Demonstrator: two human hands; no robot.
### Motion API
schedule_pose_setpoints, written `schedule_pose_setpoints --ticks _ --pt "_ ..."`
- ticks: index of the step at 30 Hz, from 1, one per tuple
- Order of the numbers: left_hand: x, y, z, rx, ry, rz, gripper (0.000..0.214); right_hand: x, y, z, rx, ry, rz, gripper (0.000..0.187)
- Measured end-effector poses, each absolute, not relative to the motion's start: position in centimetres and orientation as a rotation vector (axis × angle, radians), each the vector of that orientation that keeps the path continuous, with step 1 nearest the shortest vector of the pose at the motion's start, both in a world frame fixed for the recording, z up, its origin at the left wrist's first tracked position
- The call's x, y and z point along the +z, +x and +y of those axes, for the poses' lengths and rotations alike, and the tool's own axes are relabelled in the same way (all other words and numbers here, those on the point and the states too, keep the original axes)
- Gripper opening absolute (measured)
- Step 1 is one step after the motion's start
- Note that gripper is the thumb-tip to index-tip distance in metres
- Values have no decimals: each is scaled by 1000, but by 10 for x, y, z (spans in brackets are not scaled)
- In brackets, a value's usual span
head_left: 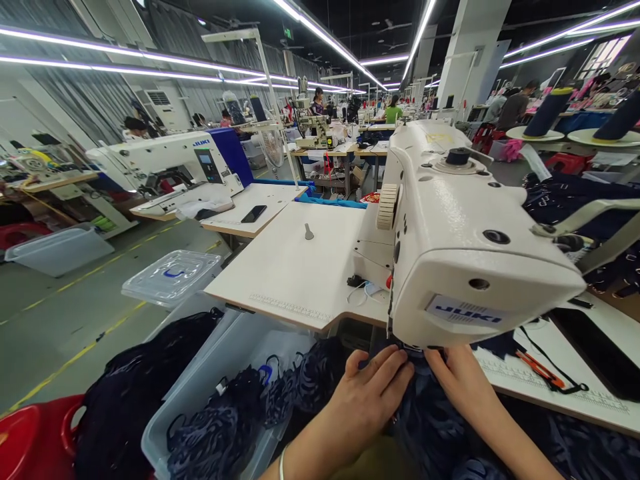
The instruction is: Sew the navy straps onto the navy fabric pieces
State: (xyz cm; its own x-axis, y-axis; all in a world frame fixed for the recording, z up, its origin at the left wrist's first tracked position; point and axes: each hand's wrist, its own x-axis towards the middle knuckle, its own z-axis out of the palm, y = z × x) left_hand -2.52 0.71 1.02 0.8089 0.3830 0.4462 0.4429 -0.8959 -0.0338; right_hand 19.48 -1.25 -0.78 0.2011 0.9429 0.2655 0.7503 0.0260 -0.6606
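Observation:
Under the front of a white sewing machine (pixel 470 267), both hands are at a bundle of dark navy fabric straps (pixel 425 407). My left hand (pixel 367 397) has bent fingers closed on the navy straps, with its fingertips just left of the needle area. My right hand (pixel 460 377) grips the same material from the right; some of its fingers are hidden beneath the machine head. The machine also covers the needle and much of the stitching spot. The straps hang down between my forearms toward my lap.
A clear plastic bin (pixel 170 427) of navy straps stands on the left, near a red stool (pixel 35 440). Orange-handled snips (pixel 540 370) and a dark phone (pixel 597 350) lie right of the machine. A small grey metal piece (pixel 309 232) rests on the white tabletop (pixel 280 267).

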Motion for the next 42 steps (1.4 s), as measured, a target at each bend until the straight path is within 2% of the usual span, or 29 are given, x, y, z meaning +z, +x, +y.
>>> schedule_pose_setpoints --ticks 21,27,32,38,42 --pt "9 -25 5 -636 -2690 -675 37 -14 200 -11 401 -1755 -1525 31" --pt "1 -21 10 -812 -2674 -678 38 -15 207 -14 460 -1718 -1403 28" --pt "-9 -18 18 -982 -2686 -612 43 -24 253 -13 380 -1823 -1290 29" --pt "-13 -18 16 -822 -2660 -627 48 -29 337 -11 229 -2071 -1026 31" --pt "-13 -12 14 -972 -2608 -634 49 -40 355 -5 296 -2147 -991 25"
